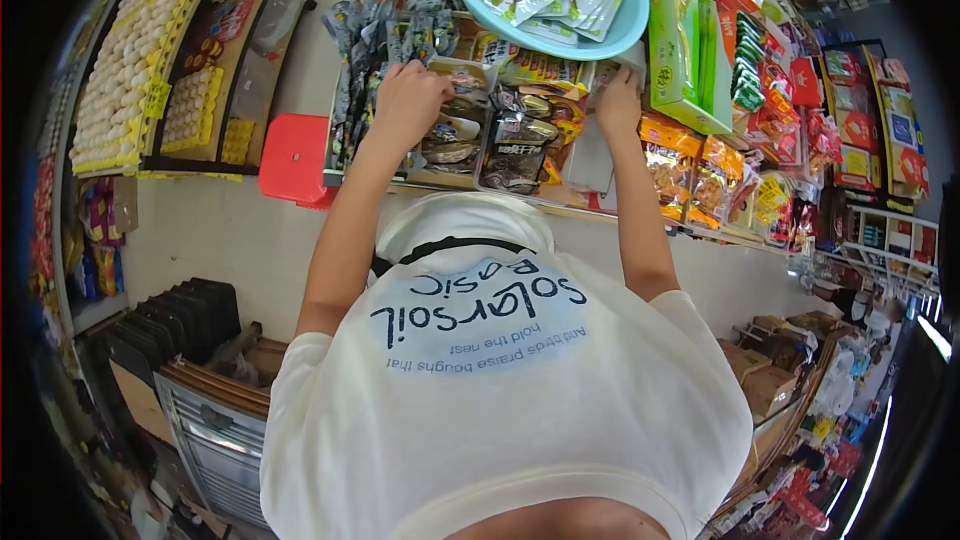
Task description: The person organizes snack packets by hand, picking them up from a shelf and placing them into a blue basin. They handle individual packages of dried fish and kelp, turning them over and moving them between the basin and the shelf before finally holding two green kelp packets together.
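Bare white strip [590,168] by my right hand [617,105], near side of round pale-blue plastic basin [637,10]; bright-green cardboard box [687,108] blocks basin's right.

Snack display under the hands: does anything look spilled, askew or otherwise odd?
Nothing looks plainly spilled or damaged. What stands out mildly is a pale strip beside the right hand: no packets show on it, while dark packets to its left and orange packets to its right lie close together.

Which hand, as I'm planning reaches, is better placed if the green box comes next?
Probably the right hand: it is just beside the green box, while the left hand is farther off.
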Action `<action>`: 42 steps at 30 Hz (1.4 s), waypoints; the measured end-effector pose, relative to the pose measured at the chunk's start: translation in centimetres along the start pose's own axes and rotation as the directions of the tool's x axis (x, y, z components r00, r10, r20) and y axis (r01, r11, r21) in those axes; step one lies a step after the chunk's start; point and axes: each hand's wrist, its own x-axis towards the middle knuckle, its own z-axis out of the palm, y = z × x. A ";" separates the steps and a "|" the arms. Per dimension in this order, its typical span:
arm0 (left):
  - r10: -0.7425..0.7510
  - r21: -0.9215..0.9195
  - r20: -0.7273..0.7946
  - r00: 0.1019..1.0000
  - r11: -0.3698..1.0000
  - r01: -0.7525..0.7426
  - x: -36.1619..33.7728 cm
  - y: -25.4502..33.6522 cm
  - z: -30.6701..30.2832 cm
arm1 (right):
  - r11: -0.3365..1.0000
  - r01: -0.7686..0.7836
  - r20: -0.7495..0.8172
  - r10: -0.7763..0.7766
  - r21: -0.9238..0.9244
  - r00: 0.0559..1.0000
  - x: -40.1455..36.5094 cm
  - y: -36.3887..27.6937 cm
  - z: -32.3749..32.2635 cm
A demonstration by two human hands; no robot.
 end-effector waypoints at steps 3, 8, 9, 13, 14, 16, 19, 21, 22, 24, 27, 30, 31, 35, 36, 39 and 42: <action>-0.084 -0.092 -0.100 0.991 0.993 0.075 0.8 0.0 -1.4 | 0.994 -0.085 0.085 0.091 -0.071 0.992 0.7 -1.0 -1.0; -0.093 -0.047 -0.029 0.995 0.995 0.092 1.8 -0.8 -1.7 | 0.972 -0.108 0.166 0.144 -0.207 0.976 0.4 -1.8 -2.8; -0.065 -0.047 0.018 0.998 0.997 0.066 2.0 -1.0 -1.1 | 0.967 -0.080 0.145 0.118 -0.244 0.982 0.1 -1.9 -3.6; -0.058 -0.018 0.095 0.994 0.998 0.060 2.2 -1.0 1.1 | 0.954 -0.047 0.275 0.131 -0.295 0.953 0.1 0.0 -2.9; -0.072 0.036 0.089 0.993 0.997 0.069 2.2 -1.0 1.6 | 0.954 -0.028 0.248 0.106 -0.297 0.963 -0.3 0.4 -2.5; -0.070 0.065 0.084 0.994 0.996 0.065 2.2 -1.2 2.0 | 0.954 -0.013 0.221 0.083 -0.301 0.972 -1.1 0.1 -3.4; -0.075 0.113 0.075 0.994 0.991 0.066 2.2 -1.3 2.5 | 0.962 0.028 0.154 0.015 -0.271 0.988 -3.3 -2.3 -7.5; -0.073 0.131 0.071 0.995 0.989 0.064 2.2 -1.4 2.5 | 0.982 -0.006 -0.030 0.000 -0.190 1.000 -4.2 -3.7 -10.0; -0.073 0.041 0.101 0.992 0.997 0.069 2.1 -1.3 2.3 | 0.982 -0.009 -0.028 0.004 -0.191 1.000 -4.6 -3.7 -10.8; -0.067 -0.051 0.131 0.989 0.996 0.074 2.1 -1.0 1.5 | 0.987 0.090 -0.221 -0.118 -0.133 0.968 -5.1 -3.7 -12.0; -0.088 -0.150 0.156 0.984 0.982 0.112 1.7 -0.4 -1.1 | 0.968 0.182 -0.423 -0.239 -0.170 0.874 -5.4 -5.3 -16.1; -0.103 -0.196 0.137 0.985 0.972 0.129 1.5 -0.8 -2.3 | 0.933 0.359 -0.489 -0.326 -0.028 0.809 -5.2 -6.6 -19.5; -0.124 -0.213 0.113 0.986 0.966 0.146 1.4 -0.9 -2.6 | 0.932 0.361 -0.488 -0.329 -0.029 0.808 -5.5 -7.1 -20.0; -0.168 -0.180 0.084 0.982 0.967 0.181 1.3 -0.9 -3.0 | 0.790 0.225 -0.324 -0.036 0.571 0.945 -6.2 -9.7 -19.4; -0.174 -0.178 0.079 0.982 0.966 0.186 1.3 -0.9 -3.0 | 0.716 0.184 -0.246 -0.019 0.673 0.969 -6.3 -10.3 -19.0; -0.210 -0.185 0.018 0.978 0.960 0.209 1.0 -0.7 -2.5 | 0.728 0.253 -0.257 -0.109 0.637 0.960 -6.4 -12.7 -18.0; -0.223 -0.207 -0.048 0.974 0.956 0.208 0.9 -1.1 -2.0 | 0.726 0.328 -0.287 -0.185 0.605 0.940 -6.3 -14.4 -16.2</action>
